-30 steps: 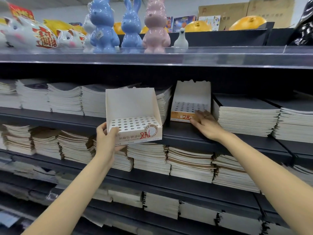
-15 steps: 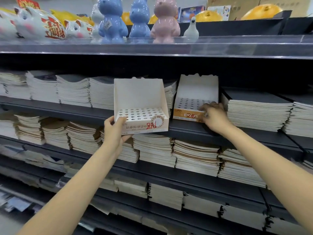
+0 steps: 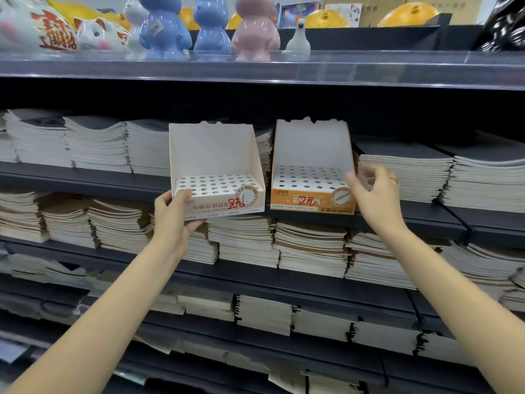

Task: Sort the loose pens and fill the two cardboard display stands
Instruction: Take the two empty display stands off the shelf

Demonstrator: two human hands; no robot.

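Two empty cardboard display stands with perforated hole trays stand side by side at the front of a dark shelf. The beige-fronted stand (image 3: 213, 155) is on the left; my left hand (image 3: 173, 214) grips its lower left corner, thumb on the hole tray. The orange-fronted stand (image 3: 311, 166) is on the right. My right hand (image 3: 375, 197) sits at its right front corner, thumb touching the edge, fingers spread. No pens are in view.
Stacks of notebooks (image 3: 96, 143) fill this shelf and the shelves below (image 3: 309, 248). Above, a clear-fronted shelf (image 3: 369, 66) carries ceramic rabbit figures (image 3: 252, 27) and piggy banks (image 3: 34, 27). More notebooks (image 3: 406, 169) lie right of the orange stand.
The orange stand has come forward to the shelf's front edge beside the beige one. My right hand has shifted from its front to its right corner, fingers opening. The view has moved closer.
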